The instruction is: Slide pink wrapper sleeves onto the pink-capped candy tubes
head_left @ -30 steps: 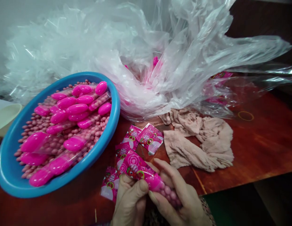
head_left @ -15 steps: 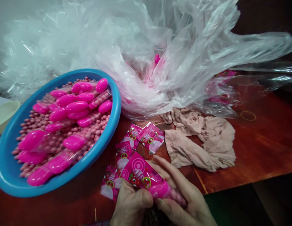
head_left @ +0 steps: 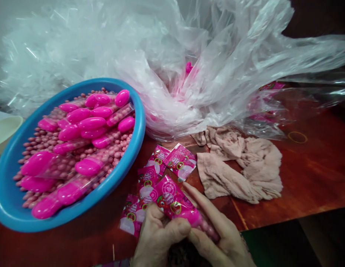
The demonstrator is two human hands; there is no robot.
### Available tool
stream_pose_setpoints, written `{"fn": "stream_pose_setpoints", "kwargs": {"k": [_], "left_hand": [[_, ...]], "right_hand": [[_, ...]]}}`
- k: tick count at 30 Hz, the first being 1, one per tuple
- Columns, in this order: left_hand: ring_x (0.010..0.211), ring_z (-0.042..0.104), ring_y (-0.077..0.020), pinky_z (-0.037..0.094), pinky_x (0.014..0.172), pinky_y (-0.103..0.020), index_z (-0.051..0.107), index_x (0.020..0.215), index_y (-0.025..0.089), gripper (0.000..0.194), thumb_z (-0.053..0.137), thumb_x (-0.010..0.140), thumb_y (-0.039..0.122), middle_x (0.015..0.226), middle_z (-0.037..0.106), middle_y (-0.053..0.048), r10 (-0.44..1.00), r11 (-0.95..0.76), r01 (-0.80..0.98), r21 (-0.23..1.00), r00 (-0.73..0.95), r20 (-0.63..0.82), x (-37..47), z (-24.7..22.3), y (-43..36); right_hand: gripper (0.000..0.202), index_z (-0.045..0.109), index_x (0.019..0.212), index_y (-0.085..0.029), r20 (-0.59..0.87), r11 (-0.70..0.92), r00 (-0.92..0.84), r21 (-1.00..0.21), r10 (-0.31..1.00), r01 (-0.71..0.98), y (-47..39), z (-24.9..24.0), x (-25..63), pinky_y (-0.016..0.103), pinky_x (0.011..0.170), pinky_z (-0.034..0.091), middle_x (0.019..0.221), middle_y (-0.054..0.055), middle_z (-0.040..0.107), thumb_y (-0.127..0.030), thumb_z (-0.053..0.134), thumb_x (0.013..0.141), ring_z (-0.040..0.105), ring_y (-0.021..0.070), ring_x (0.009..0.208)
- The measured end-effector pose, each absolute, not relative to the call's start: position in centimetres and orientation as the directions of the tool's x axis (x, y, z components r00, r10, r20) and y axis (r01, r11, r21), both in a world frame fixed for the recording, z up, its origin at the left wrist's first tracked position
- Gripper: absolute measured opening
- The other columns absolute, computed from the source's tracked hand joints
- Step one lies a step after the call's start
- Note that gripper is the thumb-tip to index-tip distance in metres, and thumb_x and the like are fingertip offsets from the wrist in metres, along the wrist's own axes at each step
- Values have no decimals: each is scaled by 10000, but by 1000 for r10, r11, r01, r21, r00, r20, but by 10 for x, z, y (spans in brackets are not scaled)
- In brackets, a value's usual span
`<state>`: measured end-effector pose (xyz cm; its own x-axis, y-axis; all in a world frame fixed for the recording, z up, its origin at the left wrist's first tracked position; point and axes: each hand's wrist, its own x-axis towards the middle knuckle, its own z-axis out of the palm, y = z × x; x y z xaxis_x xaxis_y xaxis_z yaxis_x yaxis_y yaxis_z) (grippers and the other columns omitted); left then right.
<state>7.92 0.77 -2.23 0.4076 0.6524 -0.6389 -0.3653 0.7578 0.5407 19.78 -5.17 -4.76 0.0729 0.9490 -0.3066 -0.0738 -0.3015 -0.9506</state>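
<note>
Clock directions run from the middle of my view. The surface (head_left: 322, 174), red-brown, has its near edge slanting from half past 4 out toward 4 o'clock, with darkness below it. The wood shows from the crumpled beige cloth (head_left: 258, 174) at 4 to 3 o'clock, where a thin rubber band (head_left: 297, 137) lies. My hands work in the gap between basin and cloth.

At 6 o'clock my left hand (head_left: 159, 239) pinches a printed pink packet (head_left: 169, 194); at 5, my right hand (head_left: 226, 243) grips a clear tube of pink balls (head_left: 207, 227), its capped end inside that packet. Flat packets (head_left: 180, 162) overlap just beyond, at 6 to 7.

The blue basin (head_left: 140, 128) fills 8 to 10 o'clock, tilted in view, holding loose pink balls (head_left: 45, 142) with pink-capped tubes (head_left: 91, 124) heaped on top. A pale container (head_left: 5, 131) stands past its rim at 9. Crumpled clear plastic bags (head_left: 222, 100) span 10 to 2, pink pieces (head_left: 189, 68) showing in a fold at 12; printed packaging (head_left: 264, 107) shows through plastic near half past 2.
</note>
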Motion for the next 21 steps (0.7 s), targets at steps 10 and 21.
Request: {"fn": "stream_pose_setpoints", "kwargs": {"k": [10,21], "left_hand": [[539,641,-176,508,604,-298,681,646,156,151,797,554,181,533,679,-25,656,728,-475,495,268,-706,85,-18,12],[580,632,-150,469,583,-271,595,830,165,221,710,642,159,646,682,-24,589,807,-423,411,542,-599,73,-32,1]], "right_hand": [[581,314,1429,-277,-85,-119,129,-951,988,286,-44,-41,185,246,824,544,1189,27,648,-256,522,887,684,198,937],[536,379,1404,-273,-123,-153,151,-967,981,205,-57,-51,190,214,679,585,1172,48,658,-364,512,893,692,214,918]]}}
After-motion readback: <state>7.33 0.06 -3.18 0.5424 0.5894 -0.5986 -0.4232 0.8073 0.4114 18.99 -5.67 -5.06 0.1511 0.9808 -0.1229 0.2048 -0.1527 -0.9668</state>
